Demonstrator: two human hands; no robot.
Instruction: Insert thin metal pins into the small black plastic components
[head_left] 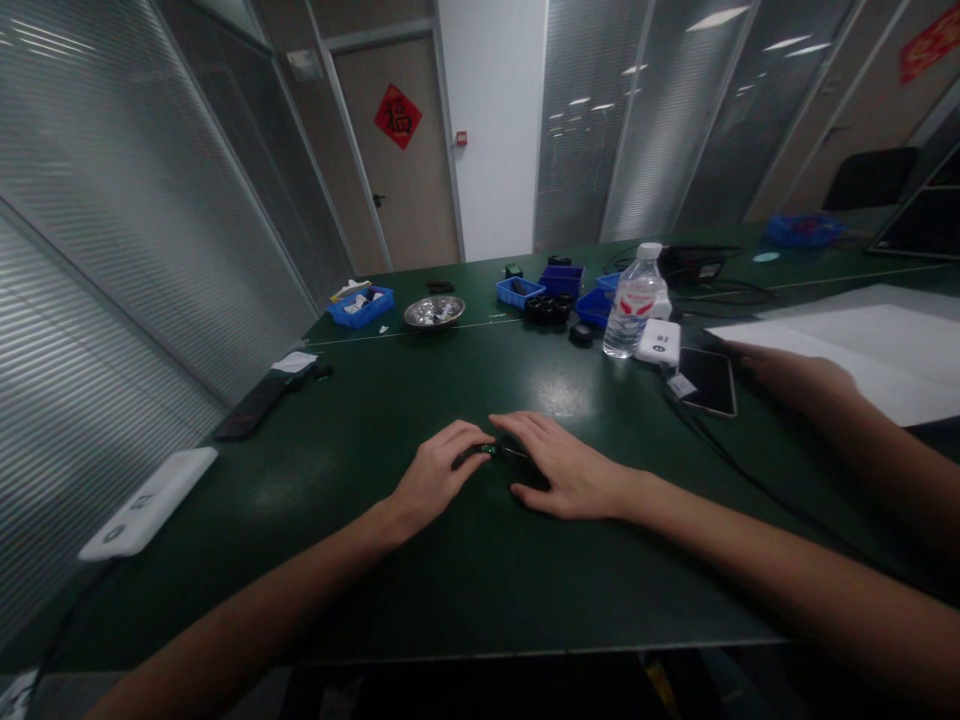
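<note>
Near the middle of the green table, my left hand (442,462) pinches a small black piece with a green part (487,449) at its end, between thumb and fingertips. The piece is too small to name. Just to its right, my right hand (556,462) lies low over the tabletop, fingers stretched forward and thumb apart. A thin light line (516,453) shows in the dark space below its fingers; I cannot make out what it is. The two hands are close together, with the green-ended piece between them.
Farther back stand a metal bowl (435,312), a blue tray (361,306), black round parts (548,309) and a water bottle (634,305). A phone (706,381) and cable lie right, beside another person's hand (796,372) on white paper (877,350). A white power bank (150,502) is left.
</note>
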